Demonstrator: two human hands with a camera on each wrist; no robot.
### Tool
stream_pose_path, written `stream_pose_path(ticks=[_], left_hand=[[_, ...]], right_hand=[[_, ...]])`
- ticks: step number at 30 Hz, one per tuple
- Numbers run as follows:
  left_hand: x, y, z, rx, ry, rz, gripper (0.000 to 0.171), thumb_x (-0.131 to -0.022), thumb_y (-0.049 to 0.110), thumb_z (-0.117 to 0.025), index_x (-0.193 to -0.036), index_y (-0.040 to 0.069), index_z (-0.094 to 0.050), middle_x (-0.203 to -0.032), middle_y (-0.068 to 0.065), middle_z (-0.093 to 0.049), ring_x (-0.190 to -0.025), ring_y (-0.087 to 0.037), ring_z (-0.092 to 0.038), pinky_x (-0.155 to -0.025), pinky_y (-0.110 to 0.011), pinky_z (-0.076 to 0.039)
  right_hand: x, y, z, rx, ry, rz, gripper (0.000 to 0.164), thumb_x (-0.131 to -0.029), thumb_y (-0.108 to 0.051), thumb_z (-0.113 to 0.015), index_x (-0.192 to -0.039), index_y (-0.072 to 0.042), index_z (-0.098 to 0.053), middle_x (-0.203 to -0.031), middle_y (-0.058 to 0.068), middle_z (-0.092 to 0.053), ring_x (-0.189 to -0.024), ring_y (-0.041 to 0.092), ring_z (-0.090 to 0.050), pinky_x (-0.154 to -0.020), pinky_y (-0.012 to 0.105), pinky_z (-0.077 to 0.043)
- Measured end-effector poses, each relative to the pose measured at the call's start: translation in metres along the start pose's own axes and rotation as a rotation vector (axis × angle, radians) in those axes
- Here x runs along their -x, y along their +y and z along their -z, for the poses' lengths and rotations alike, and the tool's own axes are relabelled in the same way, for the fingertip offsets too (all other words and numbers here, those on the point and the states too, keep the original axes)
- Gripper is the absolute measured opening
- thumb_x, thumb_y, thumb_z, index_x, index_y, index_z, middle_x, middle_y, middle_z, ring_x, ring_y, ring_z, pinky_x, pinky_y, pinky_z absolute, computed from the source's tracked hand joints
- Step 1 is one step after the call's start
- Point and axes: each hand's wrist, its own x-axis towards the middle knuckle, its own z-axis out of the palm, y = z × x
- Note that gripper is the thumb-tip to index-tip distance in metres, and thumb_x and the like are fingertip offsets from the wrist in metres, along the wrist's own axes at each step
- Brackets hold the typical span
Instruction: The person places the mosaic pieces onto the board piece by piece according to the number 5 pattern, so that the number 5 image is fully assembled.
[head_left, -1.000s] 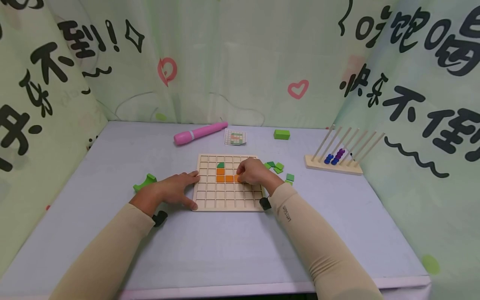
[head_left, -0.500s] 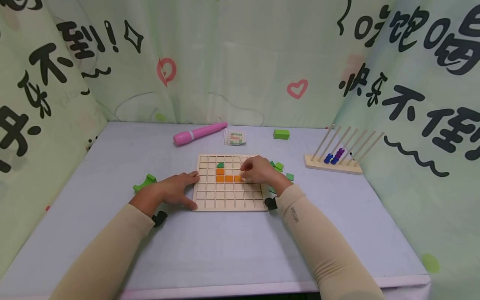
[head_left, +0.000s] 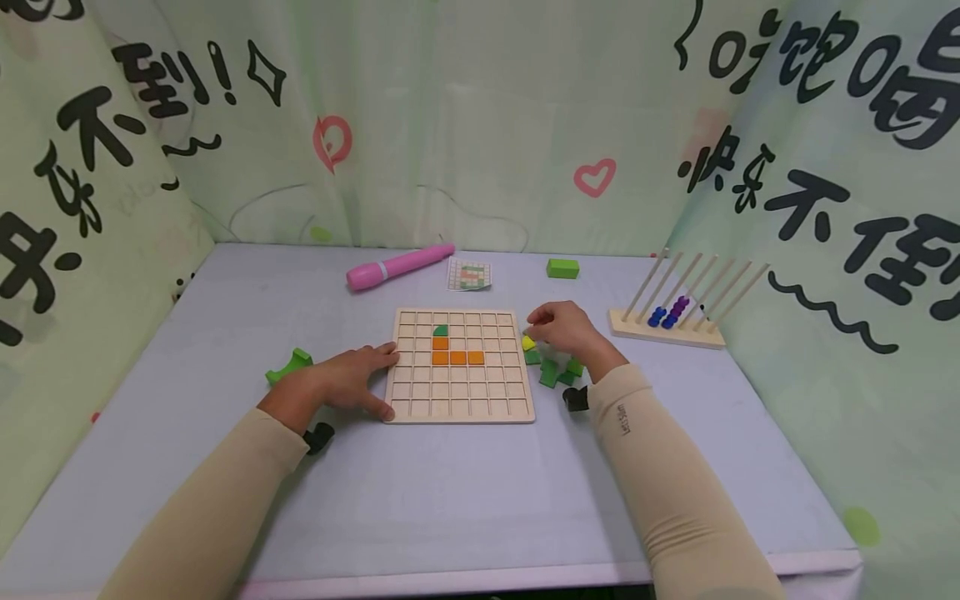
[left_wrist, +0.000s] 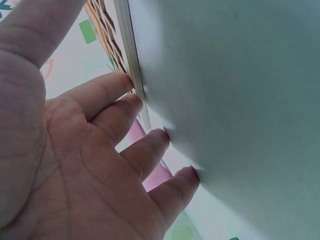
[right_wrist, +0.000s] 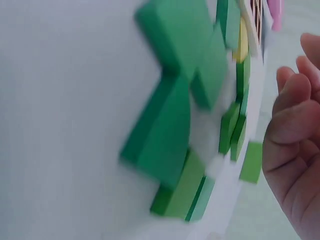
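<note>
A wooden grid board (head_left: pixel 462 402) lies mid-table. On it sit several orange square tiles (head_left: pixel 458 358) in an L, with a green rounded tile (head_left: pixel 440 331) above them. My left hand (head_left: pixel 348 377) rests at the board's left edge, thumb and fingers spread; the left wrist view shows its fingertips (left_wrist: pixel 134 99) at the board's side. To the right of the board, my right hand (head_left: pixel 567 327) hovers over loose green tiles (head_left: pixel 549 372) and a yellow tile (head_left: pixel 528 342). Its fingers are loosely bent, and no tile shows between them in the right wrist view.
Behind the board lie a pink wand-like stick (head_left: pixel 401 267) and a small pattern card (head_left: pixel 469 275). A green block (head_left: pixel 562 268) sits at the back. A pegged bead stand (head_left: pixel 667 329) is at right, and a curved green block (head_left: pixel 289 365) lies beside the left wrist.
My right hand has let go of the rightmost orange tile on the board and moved right, over the loose tiles. My left hand has stayed at the board's edge.
</note>
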Motion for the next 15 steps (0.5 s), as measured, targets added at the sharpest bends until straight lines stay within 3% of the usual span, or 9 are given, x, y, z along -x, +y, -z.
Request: stream_pose_path(ticks=[7, 11, 15], left_hand=[[-0.001, -0.002, -0.001, -0.008, 0.004, -0.002, 0.104, -0.083, 0.044, -0.087, -0.164, 0.01, -0.03, -0.175, -0.01, -0.017, -0.16, -0.038, -0.018, -0.127, -0.055, -0.024], [0.0, -0.002, -0.001, 0.001, 0.004, 0.008, 0.105, -0.083, 0.043, -0.087, -0.164, 0.01, -0.03, -0.175, -0.009, -0.017, -0.16, -0.038, -0.017, -0.127, -0.055, -0.024], [0.0, 0.0, 0.0, 0.004, 0.006, 0.011, 0.105, -0.082, 0.043, -0.088, -0.164, 0.01, -0.03, -0.175, -0.009, -0.017, -0.16, -0.039, -0.016, -0.127, -0.056, -0.024]], right_hand=[[-0.01, 0.02, 0.016, 0.007, 0.063, -0.122, 0.037, -0.103, -0.022, -0.063, -0.136, -0.006, -0.063, -0.137, 0.016, -0.06, -0.114, 0.03, -0.055, -0.099, 0.045, -0.05], [-0.016, 0.03, 0.02, 0.042, 0.047, -0.203, 0.039, -0.103, -0.023, -0.062, -0.138, -0.006, -0.062, -0.141, 0.018, -0.058, -0.116, 0.03, -0.055, -0.103, 0.047, -0.049], [-0.019, 0.035, 0.021, 0.08, 0.016, -0.244, 0.039, -0.103, -0.024, -0.062, -0.137, -0.004, -0.063, -0.138, 0.019, -0.059, -0.112, 0.029, -0.055, -0.1, 0.044, -0.05]])
